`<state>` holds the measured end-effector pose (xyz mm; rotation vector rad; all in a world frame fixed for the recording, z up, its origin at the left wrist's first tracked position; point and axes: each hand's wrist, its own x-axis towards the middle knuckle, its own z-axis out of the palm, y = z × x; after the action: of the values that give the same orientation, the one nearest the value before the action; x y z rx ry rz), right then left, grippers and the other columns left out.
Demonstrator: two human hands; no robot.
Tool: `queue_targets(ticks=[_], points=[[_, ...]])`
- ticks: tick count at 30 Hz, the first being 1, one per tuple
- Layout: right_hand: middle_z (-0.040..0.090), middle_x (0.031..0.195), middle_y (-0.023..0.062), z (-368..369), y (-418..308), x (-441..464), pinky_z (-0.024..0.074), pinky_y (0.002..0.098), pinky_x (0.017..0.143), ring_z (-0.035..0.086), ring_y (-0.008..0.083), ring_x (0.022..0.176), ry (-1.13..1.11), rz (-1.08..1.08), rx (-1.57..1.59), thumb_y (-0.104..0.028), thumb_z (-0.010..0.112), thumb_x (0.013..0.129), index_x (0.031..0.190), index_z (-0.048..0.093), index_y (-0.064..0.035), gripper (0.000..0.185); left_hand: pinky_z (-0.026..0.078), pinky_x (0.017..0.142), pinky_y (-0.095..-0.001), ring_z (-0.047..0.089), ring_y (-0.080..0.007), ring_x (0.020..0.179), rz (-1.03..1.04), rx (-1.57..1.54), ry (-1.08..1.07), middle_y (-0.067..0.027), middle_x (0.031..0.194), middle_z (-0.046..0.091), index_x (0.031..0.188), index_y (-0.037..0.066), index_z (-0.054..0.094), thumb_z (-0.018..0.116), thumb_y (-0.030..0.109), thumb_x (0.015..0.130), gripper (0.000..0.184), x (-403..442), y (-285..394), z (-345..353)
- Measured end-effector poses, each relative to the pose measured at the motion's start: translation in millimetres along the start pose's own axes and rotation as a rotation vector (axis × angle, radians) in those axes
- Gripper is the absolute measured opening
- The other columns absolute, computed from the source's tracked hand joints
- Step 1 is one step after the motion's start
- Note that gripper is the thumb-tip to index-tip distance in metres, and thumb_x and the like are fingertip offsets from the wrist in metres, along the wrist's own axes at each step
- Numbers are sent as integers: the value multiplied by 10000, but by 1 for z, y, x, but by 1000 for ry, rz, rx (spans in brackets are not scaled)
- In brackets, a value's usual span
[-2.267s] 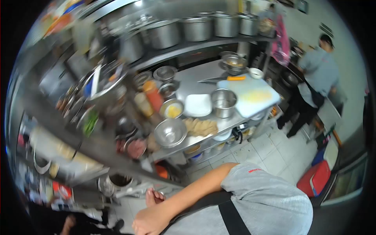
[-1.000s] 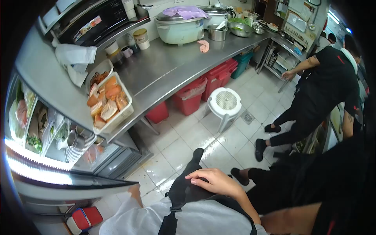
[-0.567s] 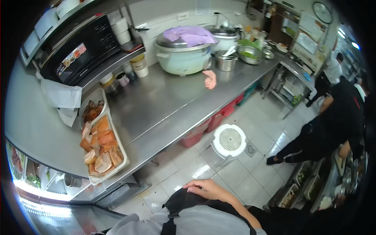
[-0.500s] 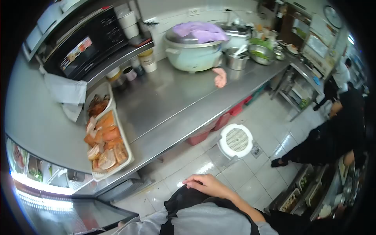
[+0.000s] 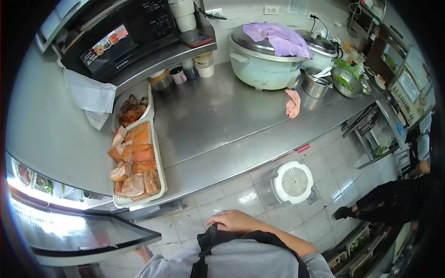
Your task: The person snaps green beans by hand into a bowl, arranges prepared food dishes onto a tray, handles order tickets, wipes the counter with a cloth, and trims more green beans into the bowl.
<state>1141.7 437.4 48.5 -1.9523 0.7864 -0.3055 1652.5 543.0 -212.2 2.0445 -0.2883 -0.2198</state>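
My right hand (image 5: 233,220) is bent in front of my body, its fingers curled onto the black apron (image 5: 218,235) I wear over a grey shirt. Low on the left, part of my left hand (image 5: 144,252) shows beside the edge of an open glass door (image 5: 92,236) with a lit interior behind it; its fingers are mostly hidden. On the steel counter above the door, a white tray (image 5: 163,178) holds several chunks of raw-looking, orange-tinted meat (image 5: 139,153). Behind it stands a white tub (image 5: 150,109) with darker brown pieces.
A large cooker (image 5: 264,69) carries a purple cloth (image 5: 280,37). A pink cloth (image 5: 293,104), a steel pot (image 5: 316,84) and a bowl of greens (image 5: 346,85) lie along the steel counter (image 5: 204,125). A white stool (image 5: 293,183) stands on the floor; a person in dark trousers (image 5: 389,199) is at right.
My view has turned and shifted, so the counter things sit farther right. My left hand shows more beside the glass door. The person at right has moved toward the frame's edge.
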Motion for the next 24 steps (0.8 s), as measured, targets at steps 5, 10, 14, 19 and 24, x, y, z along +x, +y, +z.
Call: queue_targets(ticks=[5, 10, 14, 19, 24], points=[[672, 907, 111, -10, 0, -24, 502, 415, 731, 635, 325, 831, 208, -55, 99, -282, 526, 928, 1058, 600, -89, 243, 453, 893, -379, 562, -286, 1053, 164, -35, 19, -182, 1205, 563, 1242, -4, 508, 507, 0, 799, 442, 15, 10, 21], [660, 888, 119, -4, 19, -47, 494, 418, 719, 626, 330, 826, 224, -75, 102, -287, 536, 927, 1013, 598, -82, 231, 459, 625, -332, 562, -194, 772, 113, -380, -157, -63, 976, 591, 1435, 176, 348, 512, 128, 897, 565, 68, 67, 69], [657, 890, 124, -15, 29, -76, 491, 423, 724, 624, 336, 830, 234, -63, 94, -284, 536, 929, 1004, 600, -83, 224, 370, 462, -343, 316, -117, 490, -317, -334, -190, 18, 639, 385, 1442, 190, 371, 399, 123, 922, 524, 101, 123, 82], [662, 914, 122, -43, 39, -142, 497, 416, 744, 627, 337, 852, 284, -17, 81, -276, 532, 930, 1032, 604, -90, 225, 506, 807, -390, 519, -155, 715, -235, -325, -142, -57, 845, 627, 1341, 207, 526, 499, 237, 920, 423, 51, 138, 82], [667, 952, 120, -73, 60, -236, 501, 414, 769, 630, 335, 872, 338, 121, 17, -244, 535, 921, 1058, 613, -97, 215, 498, 795, -395, 580, -198, 797, 63, 599, -630, -98, 927, 652, 1249, 152, 583, 497, 304, 923, 370, -184, 26, 206]])
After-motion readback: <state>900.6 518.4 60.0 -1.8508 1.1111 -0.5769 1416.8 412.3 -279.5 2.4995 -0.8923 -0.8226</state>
